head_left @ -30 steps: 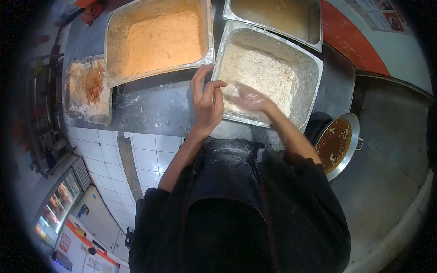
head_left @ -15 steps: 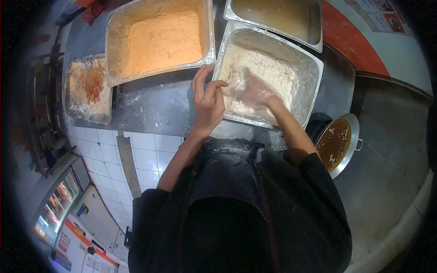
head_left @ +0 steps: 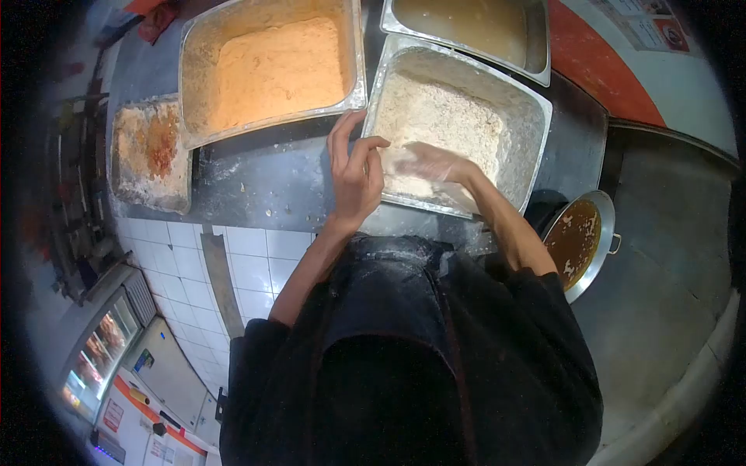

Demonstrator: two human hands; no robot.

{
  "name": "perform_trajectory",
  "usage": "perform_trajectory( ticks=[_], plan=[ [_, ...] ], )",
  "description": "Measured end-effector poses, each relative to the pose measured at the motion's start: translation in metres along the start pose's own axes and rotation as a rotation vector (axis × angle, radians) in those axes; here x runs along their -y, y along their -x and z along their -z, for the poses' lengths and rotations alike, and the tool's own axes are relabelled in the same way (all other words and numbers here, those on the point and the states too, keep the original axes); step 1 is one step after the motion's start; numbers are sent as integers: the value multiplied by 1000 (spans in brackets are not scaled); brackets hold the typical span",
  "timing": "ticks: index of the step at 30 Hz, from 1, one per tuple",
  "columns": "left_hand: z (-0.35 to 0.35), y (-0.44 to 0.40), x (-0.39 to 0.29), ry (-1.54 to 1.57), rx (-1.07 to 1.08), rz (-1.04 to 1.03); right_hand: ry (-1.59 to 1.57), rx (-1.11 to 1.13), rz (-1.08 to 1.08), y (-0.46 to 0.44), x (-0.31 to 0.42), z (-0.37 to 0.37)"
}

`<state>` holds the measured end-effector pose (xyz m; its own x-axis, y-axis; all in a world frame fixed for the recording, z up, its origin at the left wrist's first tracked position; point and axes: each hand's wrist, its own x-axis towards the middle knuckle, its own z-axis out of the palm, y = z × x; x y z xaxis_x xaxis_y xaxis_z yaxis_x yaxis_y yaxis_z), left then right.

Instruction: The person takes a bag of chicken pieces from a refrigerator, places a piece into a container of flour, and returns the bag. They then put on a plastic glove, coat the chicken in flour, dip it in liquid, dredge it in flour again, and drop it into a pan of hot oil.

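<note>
Pale flour (head_left: pixel 443 116) lies in a deep metal pan (head_left: pixel 536 147) in front of me. My left hand (head_left: pixel 357 171) is bare and stays at the pan's near left corner, its bent fingers hooked on the rim. Inside the pan, at the near left side, is my right hand (head_left: pixel 435 165) in a clear plastic glove. Its fingers point left, low against the flour; they are blurred and partly covered, so what they hold, if anything, does not show.
Left of the flour stands a pan of orange powder (head_left: pixel 280 70). A pan of cloudy liquid (head_left: pixel 466 27) is behind. A crusted shallow tray (head_left: pixel 151 155) lies far left. A round pan of brown liquid (head_left: pixel 575 241) sits at the right, by my forearm.
My right hand has moved slightly lower and toward me in the flour, and its forearm has swung a little to the right. The left hand keeps its place at the rim.
</note>
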<state>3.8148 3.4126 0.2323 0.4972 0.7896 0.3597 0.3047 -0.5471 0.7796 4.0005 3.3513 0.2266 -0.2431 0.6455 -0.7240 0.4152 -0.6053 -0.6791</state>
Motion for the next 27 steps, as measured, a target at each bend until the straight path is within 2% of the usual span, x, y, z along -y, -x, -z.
perform_trajectory(
  ticks=[1, 3, 4, 5, 6, 7, 8, 9, 11, 13, 14, 16, 19, 20, 22, 24, 25, 27],
  plan=[
    [-2, -1, 2, 5, -10, -2, 6, -5, 0, 1, -1, 6],
    [-2, 3, 1, -1, -24, 20, -163, -313, 21, 1, -2, 8],
    [-1, 3, -1, 1, -17, 31, 15, -182, 49, -3, 4, 13],
    [-1, 1, -1, 6, -13, 31, 15, -181, 55, -14, -9, -3],
    [-1, -1, 1, 5, -17, 26, 279, -400, 106, -33, -34, -31],
    [-1, 0, 1, -3, -16, 25, 544, -615, 149, -31, -23, -45],
    [-1, 2, 1, -11, -14, 23, 413, -410, -60, -25, -18, -36],
    [-1, 1, 1, -9, -13, 15, 411, -418, -60, -17, -13, -23],
    [0, 1, 1, 6, -9, 4, 26, -73, 136, -3, -12, 5],
    [-3, 0, 0, 10, -16, 20, -175, 26, 30, -4, 2, 7],
    [0, 1, -1, 9, -14, 31, 9, -264, 110, -23, -28, -15],
    [1, 1, 4, -12, -13, 6, 195, -576, 191, -34, -35, -23],
    [0, 3, 2, -20, -11, -2, -18, -156, 89, -28, -25, -23],
    [-1, 2, 1, -11, -14, 4, 26, -124, 91, -14, -15, -11],
    [-4, -1, 1, -11, -24, 19, -36, -174, 42, -3, 4, 7],
    [0, 4, 0, -21, -25, 43, 174, -453, -78, 5, 31, -5],
    [0, 2, 1, -19, -24, 33, 363, -597, -82, 4, 21, -30],
    [-2, 2, -1, -7, -15, 33, 305, -447, -105, -8, 2, -38]
  ],
)
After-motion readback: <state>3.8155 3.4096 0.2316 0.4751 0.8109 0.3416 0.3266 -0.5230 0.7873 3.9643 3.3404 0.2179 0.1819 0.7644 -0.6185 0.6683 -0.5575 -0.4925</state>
